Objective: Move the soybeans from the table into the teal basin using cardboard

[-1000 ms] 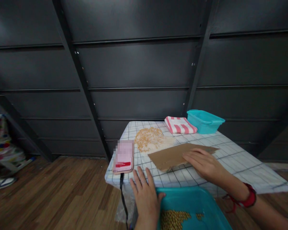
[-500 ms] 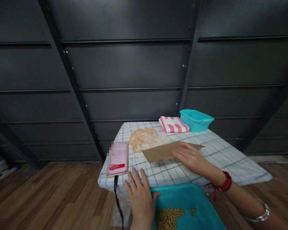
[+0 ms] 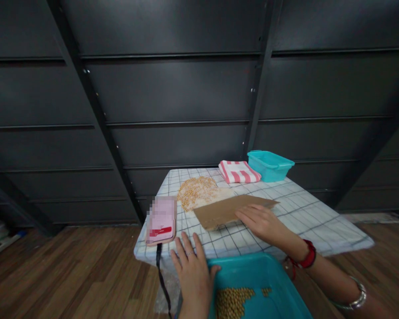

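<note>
My right hand (image 3: 257, 220) grips a flat piece of brown cardboard (image 3: 219, 212) by its near side, tilted over the checked tablecloth (image 3: 306, 217). Just beyond the cardboard lies a pile of yellow kernels mixed with white grains (image 3: 197, 191). My left hand (image 3: 193, 272) has its fingers spread against the table's front edge, the thumb on the rim of a teal basin (image 3: 242, 261). Small greenish-brown beans (image 3: 232, 301) cover part of the basin's bottom, mostly on its left side.
A phone in a pink case (image 3: 162, 219) lies at the table's left edge, a black strap (image 3: 162, 279) hanging from it. Toward the back right are a folded red-and-white striped towel (image 3: 239, 172) and a smaller turquoise basket (image 3: 269, 166). A dark panelled wall (image 3: 173, 93) stands behind.
My right hand has lowered slightly with the cardboard, which now lies flatter and shows more of its upper face. My left hand stays in place. The view has shifted a little.
</note>
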The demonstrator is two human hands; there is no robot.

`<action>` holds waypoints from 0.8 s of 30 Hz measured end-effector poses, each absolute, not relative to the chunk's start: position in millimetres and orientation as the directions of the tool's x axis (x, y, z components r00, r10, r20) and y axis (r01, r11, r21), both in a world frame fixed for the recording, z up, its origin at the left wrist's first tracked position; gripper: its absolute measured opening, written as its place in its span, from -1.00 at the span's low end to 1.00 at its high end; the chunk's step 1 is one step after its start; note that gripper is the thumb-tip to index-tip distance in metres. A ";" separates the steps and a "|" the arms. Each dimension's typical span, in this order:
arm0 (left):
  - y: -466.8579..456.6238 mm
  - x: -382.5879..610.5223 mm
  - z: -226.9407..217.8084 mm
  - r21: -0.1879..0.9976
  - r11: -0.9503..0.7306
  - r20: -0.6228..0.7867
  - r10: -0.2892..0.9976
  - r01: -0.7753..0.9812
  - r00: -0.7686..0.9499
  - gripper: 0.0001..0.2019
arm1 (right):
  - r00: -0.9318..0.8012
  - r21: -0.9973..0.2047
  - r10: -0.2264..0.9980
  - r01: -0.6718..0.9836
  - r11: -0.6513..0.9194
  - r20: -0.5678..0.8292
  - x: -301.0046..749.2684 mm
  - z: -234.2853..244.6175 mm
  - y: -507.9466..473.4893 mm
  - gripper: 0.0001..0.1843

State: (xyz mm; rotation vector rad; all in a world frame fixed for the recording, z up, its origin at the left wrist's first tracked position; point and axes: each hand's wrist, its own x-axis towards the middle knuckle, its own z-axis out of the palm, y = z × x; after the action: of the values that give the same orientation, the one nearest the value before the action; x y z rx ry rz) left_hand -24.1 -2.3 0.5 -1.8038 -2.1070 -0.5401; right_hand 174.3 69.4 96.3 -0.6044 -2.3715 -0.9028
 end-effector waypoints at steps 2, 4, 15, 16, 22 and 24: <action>-1.4 -24.1 0.8 0.079 0.136 0.471 0.868 0.987 -0.158 -0.14 | -0.753 0.467 0.211 0.575 0.671 0.624 173.3 100.5 72.5 -0.65; -0.8 -24.1 0.6 0.075 0.137 0.470 0.869 0.988 -0.156 -0.15 | -0.740 0.464 0.214 0.590 0.660 0.637 176.5 107.0 73.0 -0.61; 1.7 -24.3 -4.6 0.057 0.142 0.477 0.866 0.988 -0.152 -0.12 | -0.577 0.356 0.226 0.718 0.598 0.785 189.5 126.8 141.1 -0.65; 2.2 -23.9 -5.5 0.051 0.144 0.484 0.862 0.988 -0.151 -0.12 | -0.570 0.353 0.218 0.720 0.597 0.793 187.2 124.6 149.4 -0.65; 2.2 -18.7 -1.8 0.017 0.161 0.502 0.852 0.987 -0.147 -0.13 | -0.563 0.380 0.132 0.695 0.611 0.816 173.7 110.5 170.9 -0.66; 1.6 -16.1 1.6 0.014 0.164 0.498 0.854 0.986 -0.149 -0.14 | -0.565 0.395 0.098 0.679 0.619 0.819 172.0 107.4 171.8 -0.66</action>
State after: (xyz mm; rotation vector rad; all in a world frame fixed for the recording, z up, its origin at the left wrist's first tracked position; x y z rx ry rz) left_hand -16.1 1.6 1.6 -1.7493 -2.0726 -0.4824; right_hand 172.0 171.8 107.4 -0.6096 -2.0401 -0.9212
